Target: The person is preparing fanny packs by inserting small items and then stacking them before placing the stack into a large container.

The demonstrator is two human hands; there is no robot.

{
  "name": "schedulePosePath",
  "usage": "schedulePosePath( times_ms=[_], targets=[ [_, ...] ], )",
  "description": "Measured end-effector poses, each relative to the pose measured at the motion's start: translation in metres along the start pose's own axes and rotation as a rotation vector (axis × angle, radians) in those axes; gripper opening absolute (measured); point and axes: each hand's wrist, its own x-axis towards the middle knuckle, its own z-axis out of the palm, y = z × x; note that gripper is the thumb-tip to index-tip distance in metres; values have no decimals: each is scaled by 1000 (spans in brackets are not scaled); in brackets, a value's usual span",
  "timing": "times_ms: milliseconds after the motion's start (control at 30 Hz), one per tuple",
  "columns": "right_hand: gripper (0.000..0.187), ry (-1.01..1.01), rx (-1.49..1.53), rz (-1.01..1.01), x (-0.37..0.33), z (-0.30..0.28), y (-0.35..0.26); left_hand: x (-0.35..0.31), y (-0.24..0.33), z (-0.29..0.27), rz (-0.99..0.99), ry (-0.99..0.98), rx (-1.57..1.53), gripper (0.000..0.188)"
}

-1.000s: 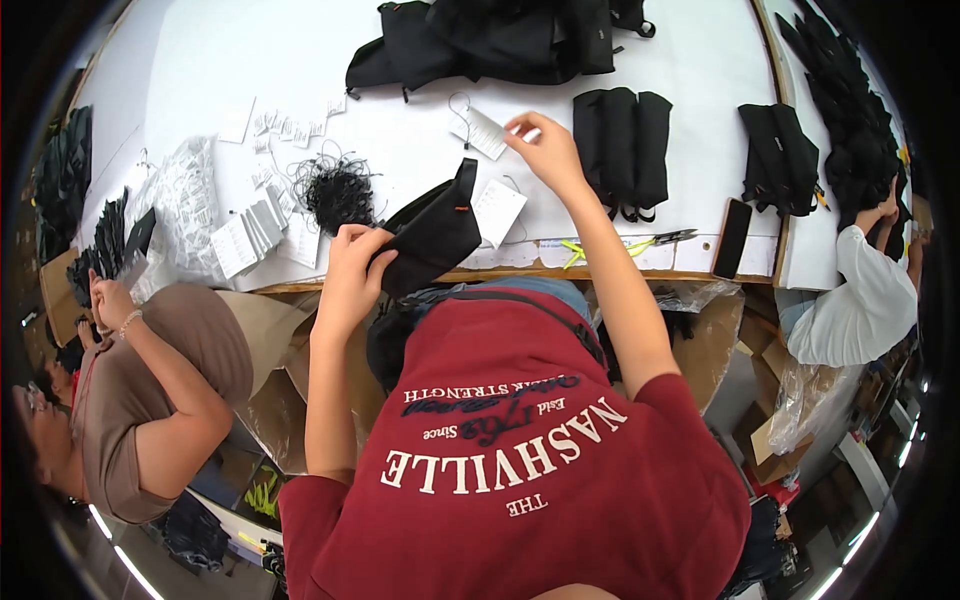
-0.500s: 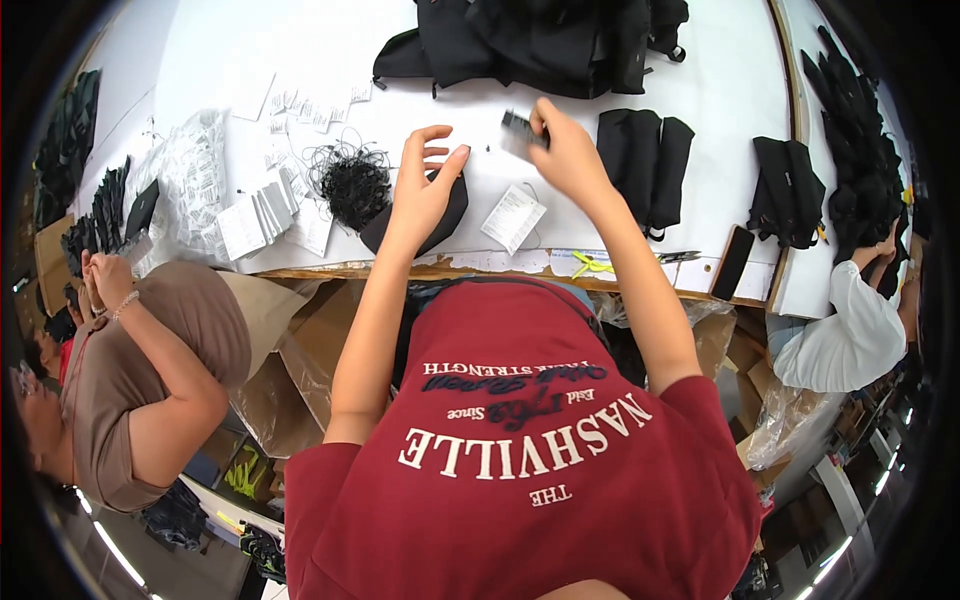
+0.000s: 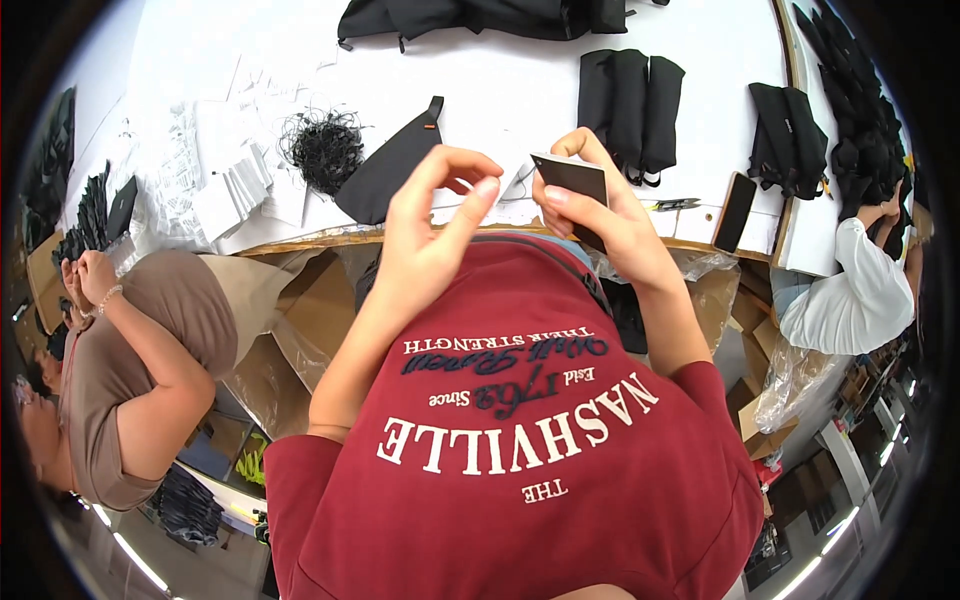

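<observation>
My right hand (image 3: 610, 205) grips a flat black card (image 3: 572, 178) with a pale upper edge, thumb across its face. A thin dark string (image 3: 522, 182) shows between this card and my left hand. My left hand (image 3: 435, 205) is raised opposite, thumb and index fingertips brought together in a pinch; what they hold, if anything, is too small to make out. Beyond my left wrist a flat black fabric pouch (image 3: 388, 170) with a small orange tab lies on the white table (image 3: 490, 95). A tangled heap of black strings (image 3: 322, 150) rests beside the pouch.
White printed tags (image 3: 235, 190) and a clear plastic bag (image 3: 170, 180) lie left. Black bags (image 3: 480, 18) lie at the back, rolled black pouches (image 3: 628, 110) right. A phone (image 3: 735, 212) and snips (image 3: 673, 204) sit near the edge. Co-workers stand both sides.
Both hands have come nearer my body and closer together, the right one bringing the card. The white tag that lay between them is no longer seen on the table. More of the pouch shows.
</observation>
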Motion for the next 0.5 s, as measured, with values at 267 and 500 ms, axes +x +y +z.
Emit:
schedulePosePath(
  times_ms=[267, 500],
  targets=[
    [23, -12, -52, -47, -15, 16, 13, -16, 1, 14, 75, -33, 68, 17],
    [28, -30, -178, -274, -23, 15, 32, -20, -2, 20, 145, -27, 41, 11]
  ],
)
